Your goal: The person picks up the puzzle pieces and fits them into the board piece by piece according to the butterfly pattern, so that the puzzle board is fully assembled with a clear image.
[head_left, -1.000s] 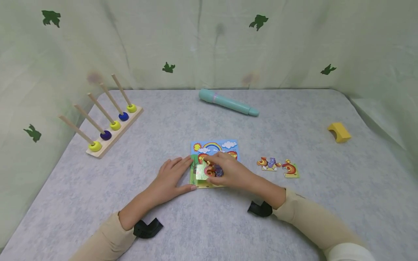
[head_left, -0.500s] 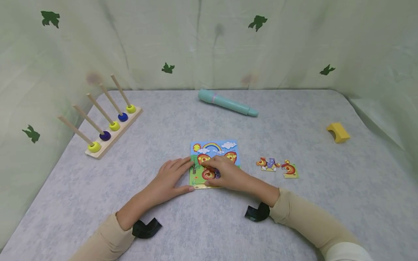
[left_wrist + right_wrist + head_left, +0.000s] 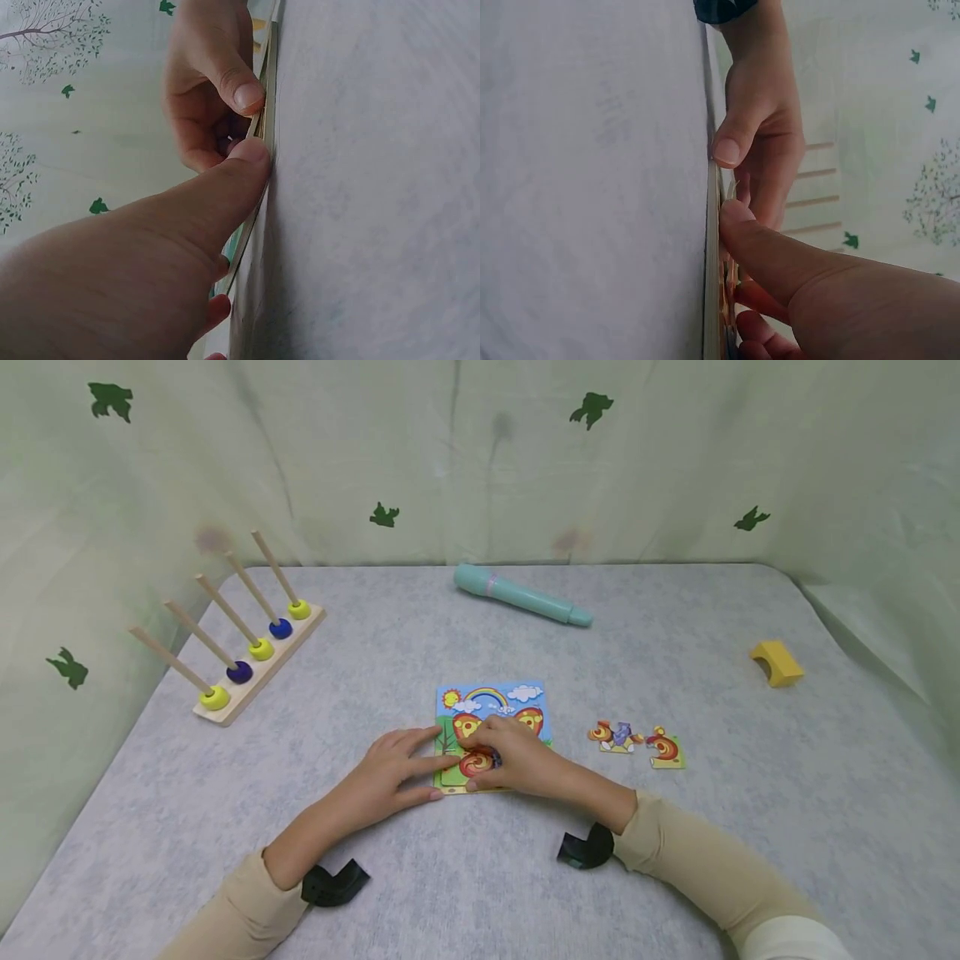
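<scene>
A picture puzzle board with a sun, rainbow and butterfly lies flat on the table. Its left edge is steadied by my left hand, fingers spread, the index fingertip reaching over the picture and the thumb at the near corner. Between thumb and fingers my right hand pinches a puzzle piece with an orange spiral wing, low over the board. In the right wrist view the piece's edge stands slightly raised from the board near the thumb. My right hand covers the board's lower right part.
Two loose puzzle pieces, one with a purple figure and one with a spiral, lie right of the board. Farther off are a teal microphone-shaped toy, a yellow arch block and a wooden peg stand with rings.
The piece in my right hand has gone down from above the board and turned flatter onto it. My left index finger has moved right, over the picture.
</scene>
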Tool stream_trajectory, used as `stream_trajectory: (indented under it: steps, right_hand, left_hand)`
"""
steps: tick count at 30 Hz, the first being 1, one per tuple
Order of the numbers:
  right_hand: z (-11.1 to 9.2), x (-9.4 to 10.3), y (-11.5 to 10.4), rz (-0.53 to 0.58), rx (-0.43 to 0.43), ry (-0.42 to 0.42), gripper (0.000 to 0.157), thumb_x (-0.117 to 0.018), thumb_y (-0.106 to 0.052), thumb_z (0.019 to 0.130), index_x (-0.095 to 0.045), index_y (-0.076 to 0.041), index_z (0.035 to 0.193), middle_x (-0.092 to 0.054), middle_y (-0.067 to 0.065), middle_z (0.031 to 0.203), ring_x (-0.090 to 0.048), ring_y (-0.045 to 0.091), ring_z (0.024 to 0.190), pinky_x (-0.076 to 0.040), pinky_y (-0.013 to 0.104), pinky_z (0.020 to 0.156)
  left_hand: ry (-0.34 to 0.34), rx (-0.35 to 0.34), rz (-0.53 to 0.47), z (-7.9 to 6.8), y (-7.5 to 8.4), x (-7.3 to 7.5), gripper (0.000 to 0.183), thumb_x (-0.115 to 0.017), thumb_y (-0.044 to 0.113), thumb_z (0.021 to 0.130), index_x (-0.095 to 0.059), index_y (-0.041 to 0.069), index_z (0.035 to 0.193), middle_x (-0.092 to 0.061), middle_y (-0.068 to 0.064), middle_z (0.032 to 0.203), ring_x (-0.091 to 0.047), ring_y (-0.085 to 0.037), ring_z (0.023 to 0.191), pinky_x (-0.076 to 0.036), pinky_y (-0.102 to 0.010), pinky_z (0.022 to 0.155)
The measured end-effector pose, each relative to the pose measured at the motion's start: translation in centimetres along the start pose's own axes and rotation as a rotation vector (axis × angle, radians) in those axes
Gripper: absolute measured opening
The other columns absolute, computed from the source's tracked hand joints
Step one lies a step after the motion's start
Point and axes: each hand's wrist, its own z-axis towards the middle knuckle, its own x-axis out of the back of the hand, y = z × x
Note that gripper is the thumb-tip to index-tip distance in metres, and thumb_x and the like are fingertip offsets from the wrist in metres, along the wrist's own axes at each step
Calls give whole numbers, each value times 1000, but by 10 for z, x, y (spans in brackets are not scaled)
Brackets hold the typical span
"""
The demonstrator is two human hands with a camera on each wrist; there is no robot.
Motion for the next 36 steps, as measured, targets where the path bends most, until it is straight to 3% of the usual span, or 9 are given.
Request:
stream_trajectory:
  steps: [10, 14, 20, 25, 31, 36]
  right_hand:
    - [0, 2, 0, -5, 0, 0, 37, -65, -29, 83, -62, -13, 116, -50, -5, 99, -42, 7, 84, -38, 25, 67]
    - [-1, 5, -1, 11, -6, -34, 42, -67, -30, 81, -60, -13, 119, -49, -5, 101, -42, 7, 86, -38, 24, 69]
    - [-5, 23, -2, 146, 7, -90, 52, -66, -29, 82, -51, -10, 128, -49, 1, 116, -44, 12, 102, -40, 28, 81]
    - [-20, 47, 0, 166, 14, 1, 57, -70, -29, 79, -48, -13, 130, -44, 0, 126, -40, 15, 115, -39, 36, 90]
    - [-53, 76, 10, 148, 33, 186, 62, -74, -25, 73, -48, -14, 128, -43, 0, 127, -39, 17, 117, -37, 43, 92]
    - [-80, 90, 27, 110, -7, 268, 64, -75, -24, 72, -47, -11, 128, -44, 2, 128, -39, 21, 118, -36, 47, 92]
  left_hand:
    - [1, 2, 22, 0, 2, 0, 43, -59, 42, 85, -55, 29, 126, -34, -11, 140, -31, -30, 124, -23, -53, 96]
    - [9, 0, 13, -1, 1, 0, 43, -59, 42, 85, -54, 29, 126, -33, -10, 140, -30, -30, 124, -23, -53, 96]
    - [-16, 22, -3, -1, 1, 0, 43, -57, 42, 86, -53, 30, 127, -30, -8, 142, -27, -28, 126, -20, -52, 98]
    - [-34, 39, -7, -2, 1, 1, 44, -55, 44, 86, -52, 31, 128, -29, -7, 143, -26, -27, 127, -18, -51, 99]
    - [-42, 51, -8, -1, 2, 1, 46, -56, 47, 85, -51, 31, 128, -28, -7, 143, -24, -27, 128, -18, -50, 100]
    - [-45, 53, -7, -1, 1, 0, 46, -55, 47, 86, -51, 32, 128, -27, -6, 143, -24, -27, 128, -17, -49, 100]
